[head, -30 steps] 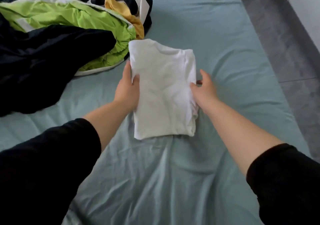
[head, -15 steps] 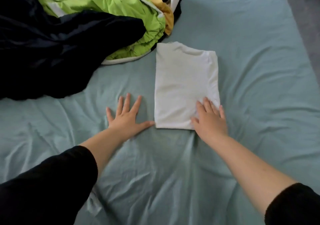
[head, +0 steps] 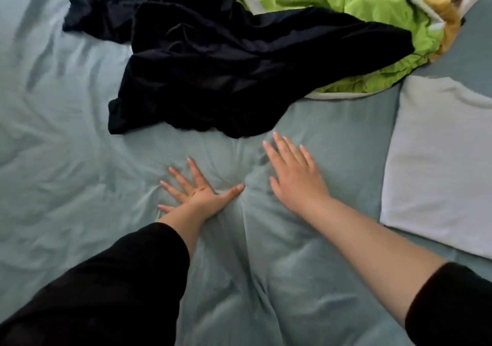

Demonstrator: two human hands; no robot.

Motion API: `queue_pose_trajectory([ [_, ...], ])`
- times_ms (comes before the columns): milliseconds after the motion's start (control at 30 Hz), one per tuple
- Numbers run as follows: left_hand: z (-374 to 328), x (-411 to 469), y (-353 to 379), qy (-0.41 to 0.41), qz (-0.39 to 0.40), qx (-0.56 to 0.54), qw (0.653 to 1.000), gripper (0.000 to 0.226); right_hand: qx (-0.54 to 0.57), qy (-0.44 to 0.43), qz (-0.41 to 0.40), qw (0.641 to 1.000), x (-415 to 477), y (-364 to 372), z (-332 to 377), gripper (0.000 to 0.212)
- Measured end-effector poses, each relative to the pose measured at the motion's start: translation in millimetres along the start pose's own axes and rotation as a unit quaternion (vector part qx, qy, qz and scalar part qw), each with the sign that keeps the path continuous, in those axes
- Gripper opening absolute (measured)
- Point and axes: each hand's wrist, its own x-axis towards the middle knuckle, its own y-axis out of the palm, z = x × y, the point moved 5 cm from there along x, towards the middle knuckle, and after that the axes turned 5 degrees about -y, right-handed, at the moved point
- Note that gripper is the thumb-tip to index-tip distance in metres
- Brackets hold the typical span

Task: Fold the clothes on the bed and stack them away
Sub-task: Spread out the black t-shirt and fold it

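Black garment (head: 226,73) lies crumpled on the teal bed sheet (head: 66,159); just on its near side the left hand (head: 198,193) presses flat, fingers spread, and the right hand (head: 295,175) reaches out, fingers straight, holding nothing. Right of the black garment lies the folded white shirt (head: 439,159); a green garment (head: 359,2) is partly under it
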Motion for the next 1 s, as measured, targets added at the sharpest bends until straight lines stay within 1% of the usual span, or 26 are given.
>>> queue_pose_trajectory([
  [100, -1, 11, 4, -0.006, 0.033, 0.005, 0.999, 0.146, -0.057, -0.011, -0.042, 0.997, 59, -17, 14, 0.091],
  [167, -3, 16, 4, -0.014, 0.057, 0.012, 0.998, 0.148, -0.074, 0.005, -0.042, 0.996, 98, -23, 20, 0.100],
  [200, -4, 17, 4, -0.020, 0.067, 0.012, 0.997, 0.149, -0.077, 0.020, -0.028, 0.996, 114, -24, 22, 0.098],
  [233, -4, 19, 5, -0.023, 0.069, 0.014, 0.997, 0.149, -0.084, 0.034, -0.012, 0.996, 127, -24, 24, 0.090],
  [267, -3, 21, 6, -0.024, 0.066, 0.017, 0.997, 0.150, -0.092, 0.042, -0.003, 0.995, 135, -24, 25, 0.079],
  [333, -4, 23, 9, -0.023, 0.062, 0.025, 0.998, 0.149, -0.092, 0.045, -0.031, 0.994, 137, -26, 25, 0.055],
  [367, -4, 23, 11, -0.022, 0.061, 0.026, 0.998, 0.149, -0.089, 0.044, -0.053, 0.994, 133, -26, 26, 0.048],
  [467, -2, 21, 11, -0.005, 0.062, 0.028, 0.998, 0.149, -0.056, 0.057, -0.090, 0.993, 107, -18, 37, 0.038],
  [533, -2, 18, 7, 0.015, 0.064, 0.023, 0.998, 0.148, 0.003, 0.087, -0.102, 0.991, 86, -11, 49, 0.033],
  [600, 2, 11, 3, 0.056, 0.065, 0.019, 0.996, 0.146, 0.078, 0.124, -0.108, 0.983, 64, -4, 60, 0.028],
  [667, 14, 3, -4, 0.107, 0.065, 0.023, 0.992, 0.138, 0.152, 0.170, -0.102, 0.968, 41, 4, 70, 0.023],
  [700, 22, 1, -8, 0.132, 0.069, 0.014, 0.989, 0.129, 0.185, 0.195, -0.092, 0.959, 28, 10, 75, 0.020],
  [733, 30, -3, -13, 0.157, 0.081, -0.018, 0.984, 0.114, 0.215, 0.218, -0.075, 0.949, 15, 17, 80, 0.018],
  [767, 40, -7, -20, 0.175, 0.102, -0.083, 0.976, 0.091, 0.240, 0.237, -0.051, 0.940, 1, 24, 89, 0.017],
  [800, 51, -11, -27, 0.173, 0.129, -0.187, 0.958, 0.061, 0.261, 0.252, -0.023, 0.932, -14, 33, 100, 0.019],
  [833, 63, -16, -33, 0.146, 0.160, -0.296, 0.931, 0.038, 0.277, 0.264, 0.005, 0.924, -29, 43, 113, 0.025],
  [867, 75, -25, -40, 0.107, 0.190, -0.391, 0.894, 0.030, 0.291, 0.277, 0.030, 0.915, -46, 49, 129, 0.032],
  [900, 85, -31, -44, 0.073, 0.204, -0.454, 0.864, 0.039, 0.307, 0.292, 0.054, 0.904, -66, 54, 146, 0.038],
  [933, 96, -38, -46, 0.049, 0.200, -0.492, 0.846, 0.058, 0.323, 0.305, 0.079, 0.892, -85, 59, 162, 0.043],
  [967, 108, -42, -48, 0.036, 0.177, -0.502, 0.846, 0.074, 0.333, 0.311, 0.104, 0.884, -103, 64, 177, 0.047],
  [1000, 119, -47, -51, 0.040, 0.149, -0.490, 0.858, 0.081, 0.340, 0.310, 0.130, 0.878, -120, 66, 191, 0.048],
])
